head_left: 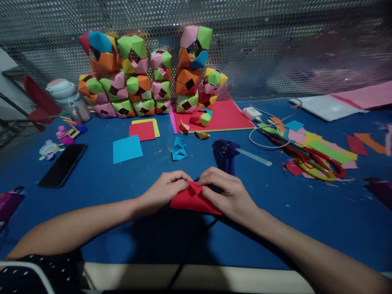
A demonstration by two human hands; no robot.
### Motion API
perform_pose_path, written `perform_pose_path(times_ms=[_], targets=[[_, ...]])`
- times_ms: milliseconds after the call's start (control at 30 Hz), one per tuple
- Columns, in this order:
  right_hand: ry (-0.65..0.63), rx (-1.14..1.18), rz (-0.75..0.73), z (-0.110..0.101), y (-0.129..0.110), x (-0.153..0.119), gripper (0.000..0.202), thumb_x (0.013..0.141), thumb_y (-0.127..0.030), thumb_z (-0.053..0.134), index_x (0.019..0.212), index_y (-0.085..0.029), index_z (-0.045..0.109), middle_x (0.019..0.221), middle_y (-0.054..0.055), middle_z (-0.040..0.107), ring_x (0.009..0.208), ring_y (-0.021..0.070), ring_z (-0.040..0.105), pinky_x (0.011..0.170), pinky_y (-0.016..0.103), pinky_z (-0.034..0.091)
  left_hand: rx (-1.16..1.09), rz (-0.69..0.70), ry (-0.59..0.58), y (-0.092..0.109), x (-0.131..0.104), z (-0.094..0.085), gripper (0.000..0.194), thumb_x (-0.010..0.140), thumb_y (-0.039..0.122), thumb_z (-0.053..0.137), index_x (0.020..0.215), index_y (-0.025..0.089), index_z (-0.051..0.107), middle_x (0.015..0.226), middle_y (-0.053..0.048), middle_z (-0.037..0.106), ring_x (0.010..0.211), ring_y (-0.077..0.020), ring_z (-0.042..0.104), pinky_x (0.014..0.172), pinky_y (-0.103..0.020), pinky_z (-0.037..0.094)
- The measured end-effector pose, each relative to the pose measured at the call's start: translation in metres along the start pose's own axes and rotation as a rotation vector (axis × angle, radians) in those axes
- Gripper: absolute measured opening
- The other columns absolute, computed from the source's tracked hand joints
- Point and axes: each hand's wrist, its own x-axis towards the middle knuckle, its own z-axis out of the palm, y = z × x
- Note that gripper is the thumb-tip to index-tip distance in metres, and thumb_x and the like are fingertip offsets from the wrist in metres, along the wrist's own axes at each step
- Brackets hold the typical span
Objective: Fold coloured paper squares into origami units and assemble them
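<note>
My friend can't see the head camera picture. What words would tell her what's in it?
Two bare hands, left hand and right hand, press a folded red paper on a blue table. Behind stand stacked colourful paper cubes, with scissors at right and a phone at left.

Blue tabletop [321, 212]: stacked paper cubes [143, 77] along the back edge; jar [69, 100] and black phone [63, 164] toward the left edge; cyan paper square [127, 149] and glue gun [226, 153] mid-table; red-handled scissors [309, 159] on paper scraps [324, 149] toward the right edge.
</note>
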Motion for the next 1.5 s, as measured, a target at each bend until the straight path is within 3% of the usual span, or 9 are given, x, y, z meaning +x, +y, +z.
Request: perform_pose_path(times_ms=[200,433,667,833,1033,1200,1367,1500], targets=[[-0.004,-0.031,-0.074,0.000,0.001,-0.001,0.018,0.084,-0.013,0.046,0.082,-0.020,0.062,0.077,0.005,0.059,0.071,0.0155,0.058,0.063,0.030,0.048,-0.003,-0.035,-0.078,-0.002,-0.001,0.000,0.016,0.073,0.029,0.061,0.081,0.015,0.059,0.072,0.002,0.056,0.067,-0.0108,0.050,0.060,-0.021,0.035],[-0.089,-0.040,-0.121,-0.004,0.001,0.000,0.020,0.082,-0.011,0.048,0.096,-0.019,0.060,0.086,0.007,0.059,0.079,0.0170,0.058,0.068,0.031,0.048,-0.004,0.016,-0.023,-0.008,0.001,0.001,0.013,0.074,0.026,0.060,0.081,0.015,0.057,0.073,0.002,0.057,0.066,-0.0100,0.051,0.059,-0.020,0.036],[-0.052,-0.063,0.011,0.000,0.003,-0.002,0.006,0.085,-0.019,0.054,0.089,-0.018,0.057,0.079,0.004,0.058,0.072,0.0151,0.056,0.064,0.028,0.045,0.212,0.183,0.058,-0.008,-0.001,0.001,0.010,0.079,0.023,0.054,0.080,0.015,0.061,0.079,0.000,0.062,0.075,-0.0126,0.055,0.069,-0.022,0.041],[-0.089,-0.020,0.028,0.002,0.007,-0.003,0.009,0.086,-0.014,0.051,0.082,-0.017,0.058,0.076,0.004,0.059,0.070,0.0137,0.056,0.064,0.026,0.044,0.243,0.195,0.064,-0.011,0.001,0.001,0.010,0.078,0.020,0.053,0.080,0.014,0.062,0.081,0.000,0.065,0.079,-0.0131,0.058,0.071,-0.022,0.043],[-0.065,0.023,0.096,-0.002,0.011,0.000,0.009,0.085,-0.015,0.053,0.081,-0.017,0.061,0.077,0.003,0.062,0.071,0.0138,0.058,0.065,0.027,0.045,0.224,0.108,-0.062,-0.009,0.001,-0.005,0.027,0.082,0.026,0.053,0.104,0.015,0.063,0.101,-0.004,0.069,0.091,-0.0166,0.062,0.078,-0.026,0.047],[-0.065,0.053,0.127,-0.005,0.012,0.000,0.009,0.085,-0.018,0.054,0.080,-0.018,0.062,0.076,0.003,0.063,0.071,0.0138,0.059,0.065,0.027,0.045,0.324,0.167,-0.124,-0.006,0.003,-0.012,0.029,0.088,0.026,0.045,0.106,0.016,0.066,0.111,-0.004,0.068,0.104,-0.0170,0.060,0.092,-0.027,0.042],[-0.073,0.058,0.135,-0.005,0.014,0.002,0.009,0.084,-0.018,0.055,0.079,-0.018,0.063,0.076,0.003,0.063,0.070,0.0137,0.058,0.064,0.027,0.045,0.363,0.154,-0.139,-0.006,0.006,-0.016,0.031,0.086,0.022,0.044,0.108,0.017,0.066,0.111,-0.003,0.068,0.101,-0.0166,0.061,0.089,-0.026,0.044],[-0.081,0.063,0.140,-0.005,0.015,0.003,0.010,0.084,-0.017,0.054,0.078,-0.017,0.063,0.075,0.003,0.062,0.069,0.0136,0.058,0.063,0.027,0.044,0.373,0.053,-0.150,-0.004,0.006,-0.014,0.039,0.079,0.016,0.049,0.115,0.017,0.062,0.100,-0.003,0.071,0.080,-0.0152,0.064,0.070,-0.025,0.048]])
